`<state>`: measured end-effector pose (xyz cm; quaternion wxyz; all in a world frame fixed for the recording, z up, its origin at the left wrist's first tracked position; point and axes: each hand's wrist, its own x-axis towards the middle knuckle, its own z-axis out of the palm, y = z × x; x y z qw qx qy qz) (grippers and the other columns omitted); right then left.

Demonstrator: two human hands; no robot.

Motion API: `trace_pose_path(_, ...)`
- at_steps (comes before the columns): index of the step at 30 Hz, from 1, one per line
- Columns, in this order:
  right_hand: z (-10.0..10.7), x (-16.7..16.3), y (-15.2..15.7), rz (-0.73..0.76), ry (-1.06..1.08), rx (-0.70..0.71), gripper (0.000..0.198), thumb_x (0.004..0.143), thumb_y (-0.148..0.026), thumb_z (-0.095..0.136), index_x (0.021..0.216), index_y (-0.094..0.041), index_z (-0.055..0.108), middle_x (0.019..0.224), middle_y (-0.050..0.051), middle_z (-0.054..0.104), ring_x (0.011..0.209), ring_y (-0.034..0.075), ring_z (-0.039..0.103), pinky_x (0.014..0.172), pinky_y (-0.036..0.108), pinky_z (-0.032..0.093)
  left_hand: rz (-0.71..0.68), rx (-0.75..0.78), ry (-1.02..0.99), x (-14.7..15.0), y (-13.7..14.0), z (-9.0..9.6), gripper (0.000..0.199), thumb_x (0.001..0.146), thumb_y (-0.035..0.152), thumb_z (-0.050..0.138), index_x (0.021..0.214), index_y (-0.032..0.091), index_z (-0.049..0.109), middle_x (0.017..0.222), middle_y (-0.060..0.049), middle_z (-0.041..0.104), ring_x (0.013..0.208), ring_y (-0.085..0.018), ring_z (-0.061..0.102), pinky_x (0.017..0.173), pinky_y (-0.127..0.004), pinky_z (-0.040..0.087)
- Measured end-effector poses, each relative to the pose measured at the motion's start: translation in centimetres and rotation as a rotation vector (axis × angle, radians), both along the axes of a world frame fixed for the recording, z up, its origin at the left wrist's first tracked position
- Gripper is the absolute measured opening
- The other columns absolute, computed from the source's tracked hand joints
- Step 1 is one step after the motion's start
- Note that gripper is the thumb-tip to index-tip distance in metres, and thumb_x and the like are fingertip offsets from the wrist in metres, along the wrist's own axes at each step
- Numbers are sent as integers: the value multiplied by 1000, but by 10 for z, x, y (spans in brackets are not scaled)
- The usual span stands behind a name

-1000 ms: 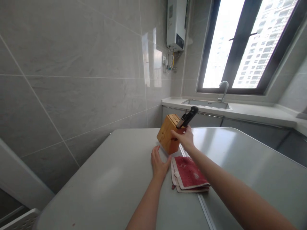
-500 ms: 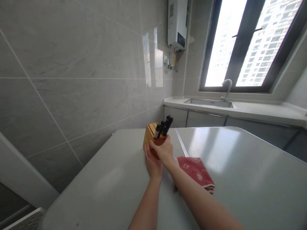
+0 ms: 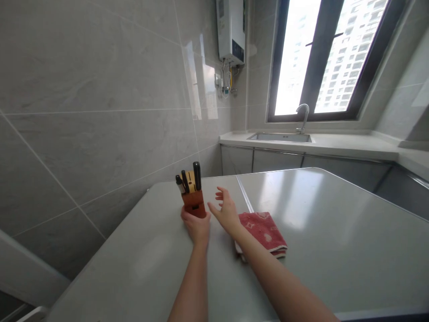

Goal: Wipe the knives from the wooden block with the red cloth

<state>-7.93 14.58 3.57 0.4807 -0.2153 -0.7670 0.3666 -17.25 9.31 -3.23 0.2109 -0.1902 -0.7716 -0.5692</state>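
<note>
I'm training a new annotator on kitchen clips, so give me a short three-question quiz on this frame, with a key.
1. True or false: the right hand is gripping a knife handle.
2. Which thing does the left hand touch? A) the red cloth B) the wooden knife block C) the faucet
3. Fill in: the red cloth lies on the grey table, to the ____ of the right hand as the picture shows it.

Key:
1. False: it is open, fingers spread, beside the block and holding nothing.
2. B: it holds the base of the block, which stands upright with dark handles sticking out of the top.
3. Right.
</note>
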Motion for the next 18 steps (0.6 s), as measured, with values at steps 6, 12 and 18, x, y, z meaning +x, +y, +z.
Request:
trace_pose_path(6,-11,85,53,-173,-66,-15,30,80,-31,49,108,-20,49,82,2,62,64,14,60,66,30,50,106,7,39,-23,-5,1,93,55,22,75,132,14,24,128,-20,41,123,-33,40,102,-44,34)
trace_pose_path(12,-34,188,91,-396,-161,12,30,79,-38,50,101,-19,55,75,4,64,62,17,62,63,31,50,146,-12,15,-49,-10,1,92,54,22,75,131,15,25,126,-18,44,119,-32,43,100,-44,35)
trace_pose_path(18,-39,256,111,-542,-255,25,29,77,-42,52,95,-21,58,70,3,66,62,18,65,66,30,50,173,-26,19,-82,-12,1,94,51,22,77,129,12,25,124,-19,44,118,-32,42,100,-44,33)
